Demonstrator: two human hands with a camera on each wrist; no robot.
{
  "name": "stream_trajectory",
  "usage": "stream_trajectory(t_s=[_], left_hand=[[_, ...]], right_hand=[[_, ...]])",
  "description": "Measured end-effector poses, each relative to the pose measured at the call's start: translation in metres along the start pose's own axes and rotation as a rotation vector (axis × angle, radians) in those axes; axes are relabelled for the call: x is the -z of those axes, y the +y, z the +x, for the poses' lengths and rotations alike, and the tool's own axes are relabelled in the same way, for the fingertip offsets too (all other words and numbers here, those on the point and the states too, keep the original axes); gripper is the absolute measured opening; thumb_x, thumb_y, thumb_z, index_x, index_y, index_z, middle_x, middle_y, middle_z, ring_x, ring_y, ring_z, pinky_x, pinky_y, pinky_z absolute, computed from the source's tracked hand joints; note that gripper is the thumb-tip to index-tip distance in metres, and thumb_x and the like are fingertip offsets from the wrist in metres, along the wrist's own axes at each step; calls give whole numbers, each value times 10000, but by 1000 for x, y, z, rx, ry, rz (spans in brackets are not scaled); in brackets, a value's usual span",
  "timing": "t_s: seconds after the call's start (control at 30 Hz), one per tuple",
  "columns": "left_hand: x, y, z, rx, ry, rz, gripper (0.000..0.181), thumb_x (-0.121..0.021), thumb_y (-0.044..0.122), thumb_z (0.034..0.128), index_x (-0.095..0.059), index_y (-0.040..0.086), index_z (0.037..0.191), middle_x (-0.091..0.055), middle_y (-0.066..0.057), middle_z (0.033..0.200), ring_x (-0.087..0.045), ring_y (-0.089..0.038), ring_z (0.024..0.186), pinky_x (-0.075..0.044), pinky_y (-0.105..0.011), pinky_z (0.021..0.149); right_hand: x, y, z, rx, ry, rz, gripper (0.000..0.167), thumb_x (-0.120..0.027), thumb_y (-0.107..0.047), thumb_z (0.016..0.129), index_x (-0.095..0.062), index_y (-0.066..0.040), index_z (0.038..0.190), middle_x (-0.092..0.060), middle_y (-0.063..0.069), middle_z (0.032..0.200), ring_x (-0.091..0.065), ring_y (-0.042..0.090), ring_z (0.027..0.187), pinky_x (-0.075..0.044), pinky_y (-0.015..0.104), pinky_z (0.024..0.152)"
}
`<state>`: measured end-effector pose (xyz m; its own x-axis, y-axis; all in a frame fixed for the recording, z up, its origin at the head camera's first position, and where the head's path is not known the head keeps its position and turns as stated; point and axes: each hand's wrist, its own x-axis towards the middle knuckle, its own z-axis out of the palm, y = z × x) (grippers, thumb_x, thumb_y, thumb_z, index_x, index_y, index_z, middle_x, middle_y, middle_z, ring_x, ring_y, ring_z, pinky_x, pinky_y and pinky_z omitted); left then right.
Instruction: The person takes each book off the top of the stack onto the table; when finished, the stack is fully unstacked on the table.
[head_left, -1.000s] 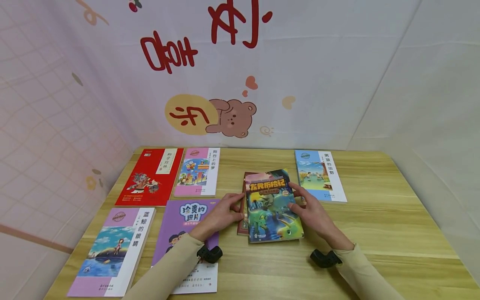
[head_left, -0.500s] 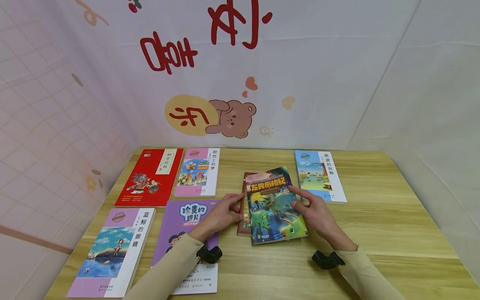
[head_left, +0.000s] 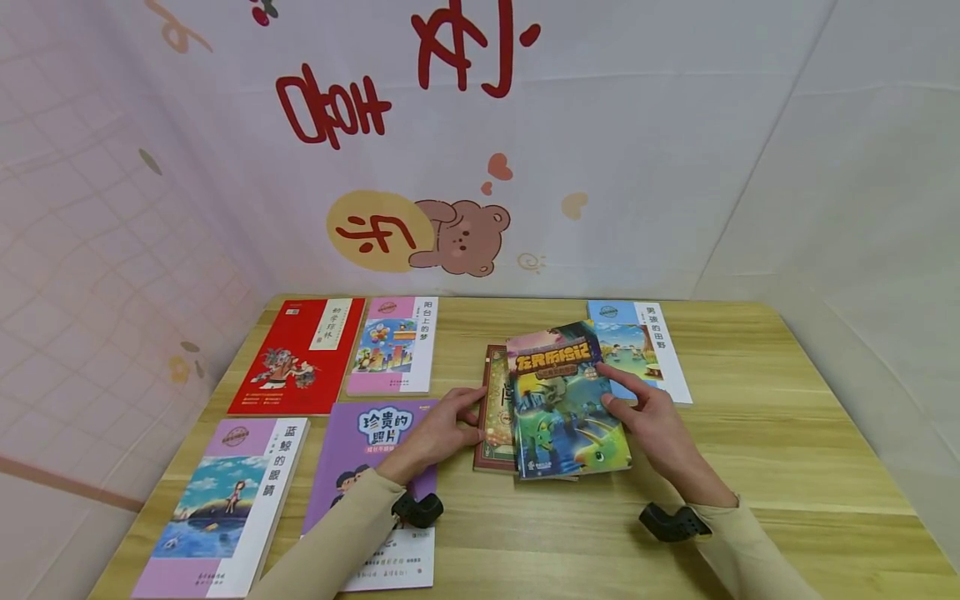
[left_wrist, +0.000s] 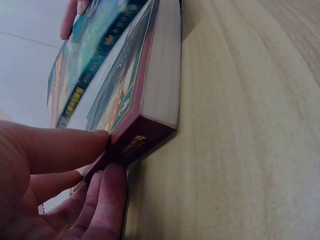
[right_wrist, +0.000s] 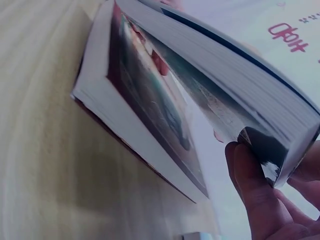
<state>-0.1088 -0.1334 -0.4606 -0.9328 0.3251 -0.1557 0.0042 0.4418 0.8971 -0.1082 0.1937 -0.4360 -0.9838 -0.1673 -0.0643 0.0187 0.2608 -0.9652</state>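
Note:
My right hand (head_left: 654, 427) pinches a comic book with green dinosaurs (head_left: 570, 408) by its right edge. In the right wrist view this comic book (right_wrist: 235, 65) is raised at an angle, its left side still close to the thick maroon-spined book (head_left: 497, 417) below. The comic hides most of the maroon book's cover. My left hand (head_left: 442, 429) grips the maroon book at its spine; in the left wrist view the thumb (left_wrist: 75, 147) lies on the cover edge and the other fingers sit against the spine side, low by the wooden table (left_wrist: 240, 125).
On the left lie a red book (head_left: 296, 358), a pink-and-white book (head_left: 392, 346), a purple book (head_left: 360, 433) partly under the left forearm, and a lilac book with a sea picture (head_left: 217, 508). A blue-and-white book (head_left: 637, 350) lies behind the comic. A printed cloth (head_left: 637, 150) hangs behind the table.
The dinosaur comic has shifted right and slightly away with my right hand, uncovering more of the maroon book. My left hand stays at the maroon book's spine.

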Motion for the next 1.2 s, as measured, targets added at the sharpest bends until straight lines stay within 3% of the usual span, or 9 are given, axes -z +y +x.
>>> stream_trajectory(t_s=[0.17,0.3,0.4,0.5,0.6,0.77,1.0,1.1,1.2], left_hand=[[0,0,0,4,4,-2,702,-726,-24,892,-462,10,1542,-487,-118,1495,-611,-258,1103,-506,-334,862],[1,1,0,4,8,1,704,-730,-23,890,-464,9,1541,-492,-117,1489,-610,-257,1099,-505,-333,860],[1,1,0,5,10,-7,706,-732,-29,886,-464,4,1538,-493,-121,1487,-609,-259,1097,-507,-335,861],[0,0,0,4,7,-8,707,-738,-24,885,-464,1,1537,-493,-124,1488,-610,-262,1099,-508,-336,862],[0,-1,0,1,4,-1,706,-745,-11,890,-463,0,1538,-492,-125,1490,-610,-263,1104,-508,-339,866],[0,-1,-1,-2,0,3,705,-746,-7,894,-461,-2,1538,-490,-135,1492,-617,-265,1104,-517,-347,874],[0,-1,0,-17,0,7,699,-738,-15,897,-457,-13,1537,-486,-142,1490,-624,-271,1096,-516,-338,861],[1,-1,1,-20,3,13,700,-740,-11,893,-463,-6,1536,-493,-134,1483,-620,-263,1088,-507,-332,858],[1,-1,0,-20,4,18,702,-743,-7,892,-466,-1,1536,-494,-129,1483,-619,-261,1087,-506,-333,858]], right_hand=[[12,-4,-4,-7,21,12,523,-593,-148,1065,-459,-94,1568,-362,187,1599,-469,110,507,-396,284,489],[23,-6,-7,-5,42,37,536,-589,-196,1073,-442,-103,1579,-498,206,1439,-621,106,620,-535,244,579],[32,-8,-8,-3,49,80,545,-584,-210,1076,-428,-97,1586,-562,133,1304,-730,129,801,-612,276,696],[43,-10,-9,-8,53,132,562,-596,-224,1070,-421,-112,1592,-610,-26,1245,-748,134,868,-620,289,734],[54,-11,-11,16,65,171,570,-610,-222,1062,-425,-114,1590,-666,-80,1156,-729,96,847,-607,248,711],[71,-11,-10,101,104,223,537,-617,-165,1053,-467,-101,1565,-578,-78,1267,-564,48,695,-461,180,561],[95,-11,-7,141,136,336,519,-616,-80,1041,-497,-99,1545,-416,20,1518,-459,20,647,-335,172,510],[106,-10,-7,152,139,385,519,-609,-39,1035,-500,-87,1540,-404,14,1550,-525,-3,730,-399,109,569],[117,-9,-7,150,131,451,519,-597,-8,1032,-503,-84,1537,-420,14,1541,-633,6,969,-531,110,776]])
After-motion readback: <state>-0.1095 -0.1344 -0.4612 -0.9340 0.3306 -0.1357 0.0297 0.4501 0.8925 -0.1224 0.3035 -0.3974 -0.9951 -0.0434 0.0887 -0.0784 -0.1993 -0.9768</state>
